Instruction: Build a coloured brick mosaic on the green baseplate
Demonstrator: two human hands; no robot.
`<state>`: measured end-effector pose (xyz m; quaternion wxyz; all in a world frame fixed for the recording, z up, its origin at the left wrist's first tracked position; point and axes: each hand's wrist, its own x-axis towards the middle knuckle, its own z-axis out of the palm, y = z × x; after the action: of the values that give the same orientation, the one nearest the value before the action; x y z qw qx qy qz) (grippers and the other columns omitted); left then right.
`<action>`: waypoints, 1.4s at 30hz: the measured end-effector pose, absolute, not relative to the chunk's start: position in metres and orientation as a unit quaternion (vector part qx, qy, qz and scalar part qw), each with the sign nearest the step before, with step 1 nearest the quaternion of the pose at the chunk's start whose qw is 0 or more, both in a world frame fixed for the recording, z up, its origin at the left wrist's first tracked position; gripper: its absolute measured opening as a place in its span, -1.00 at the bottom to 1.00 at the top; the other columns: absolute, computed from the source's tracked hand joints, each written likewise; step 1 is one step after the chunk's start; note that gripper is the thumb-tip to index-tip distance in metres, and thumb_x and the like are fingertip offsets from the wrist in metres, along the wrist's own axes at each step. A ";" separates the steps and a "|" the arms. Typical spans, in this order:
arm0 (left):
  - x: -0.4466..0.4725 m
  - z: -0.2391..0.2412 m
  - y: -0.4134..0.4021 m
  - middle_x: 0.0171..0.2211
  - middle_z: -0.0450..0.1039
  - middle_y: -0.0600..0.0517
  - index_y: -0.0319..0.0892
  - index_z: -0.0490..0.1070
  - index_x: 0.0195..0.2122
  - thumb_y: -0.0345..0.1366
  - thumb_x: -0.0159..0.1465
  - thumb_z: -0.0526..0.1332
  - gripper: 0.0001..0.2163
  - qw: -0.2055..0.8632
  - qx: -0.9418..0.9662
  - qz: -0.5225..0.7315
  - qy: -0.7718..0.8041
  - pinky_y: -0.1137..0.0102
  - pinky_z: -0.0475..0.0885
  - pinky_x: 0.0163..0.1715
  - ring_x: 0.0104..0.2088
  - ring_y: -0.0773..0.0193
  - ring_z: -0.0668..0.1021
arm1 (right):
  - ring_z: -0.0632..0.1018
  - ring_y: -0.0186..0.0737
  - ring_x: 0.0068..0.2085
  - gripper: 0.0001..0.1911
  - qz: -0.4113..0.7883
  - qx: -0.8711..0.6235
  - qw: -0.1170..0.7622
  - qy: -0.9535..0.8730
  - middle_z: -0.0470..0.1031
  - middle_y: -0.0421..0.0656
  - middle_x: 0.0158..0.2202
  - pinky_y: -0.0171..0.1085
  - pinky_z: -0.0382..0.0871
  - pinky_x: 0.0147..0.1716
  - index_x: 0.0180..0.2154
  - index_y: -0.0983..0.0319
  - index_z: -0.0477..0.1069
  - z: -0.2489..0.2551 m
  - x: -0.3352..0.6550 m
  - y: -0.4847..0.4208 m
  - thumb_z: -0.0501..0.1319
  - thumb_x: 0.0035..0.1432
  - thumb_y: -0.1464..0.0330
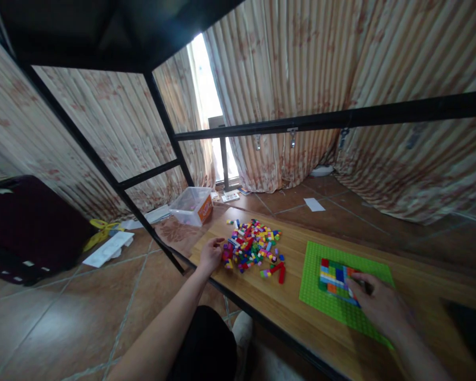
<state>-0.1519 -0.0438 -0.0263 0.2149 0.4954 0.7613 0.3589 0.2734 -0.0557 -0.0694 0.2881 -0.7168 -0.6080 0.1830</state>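
Observation:
A heap of loose building bricks (254, 246) in many colours lies on the wooden board. My left hand (211, 256) rests at its left edge, fingers loosely spread and touching or very near the bricks; nothing shows in its grasp. Further right, a bright green baseplate (309, 288) carries a flat, multicoloured brick build (335, 276). Over the right side of that build is my right hand (375, 301), with thumb and fingers closed together at its edge. Whatever sits between those fingertips is hidden. Beside the heap lie red long bricks (281, 273).
A clear plastic box (191, 205) with an orange label stands on the tiled floor beyond the board. Black metal frame bars (333, 117) cross above. A dark suitcase (35, 227) stands at left, near a white tray-like piece (109, 248). A dark flat object (470, 328) lies at right.

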 end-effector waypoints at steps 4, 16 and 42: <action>-0.153 -0.007 -0.029 -0.32 0.54 -0.06 -0.28 0.51 -0.08 -0.52 0.11 0.17 -0.66 0.165 0.542 0.309 0.764 0.39 0.45 -0.22 -0.30 0.23 0.55 | 0.55 0.03 -0.35 -0.48 0.164 -0.716 0.284 -0.616 0.55 -0.01 -0.38 -0.09 0.39 -0.35 -0.25 0.20 0.51 -0.073 0.272 -0.055 0.04 0.03 -0.05; -0.131 0.010 0.086 0.03 0.41 -0.10 -0.19 0.39 0.03 -0.22 0.32 0.19 -0.71 0.172 0.651 0.170 0.719 0.18 0.46 -0.03 -0.03 0.15 0.50 | 0.55 0.08 -0.27 -0.53 0.122 -0.706 0.268 -0.644 0.53 0.04 -0.29 0.00 0.41 -0.19 -0.18 0.21 0.45 -0.066 0.265 -0.065 0.00 0.11 0.03; 0.042 0.005 -0.065 -0.17 0.52 -0.04 -0.16 0.52 -0.11 -0.29 0.14 0.35 -0.72 0.490 0.573 0.537 0.378 0.37 0.46 -0.13 -0.19 0.26 0.55 | 0.55 -0.19 -0.32 -0.52 0.461 -0.508 0.549 -0.477 0.55 -0.14 -0.32 -0.24 0.45 -0.34 -0.05 0.21 0.45 0.002 0.176 -0.089 0.24 0.10 0.03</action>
<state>0.0423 -0.0648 0.0053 0.4903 0.5730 0.3781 0.5369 0.1758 -0.0889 0.0015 0.5492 -0.5076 -0.4774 0.4614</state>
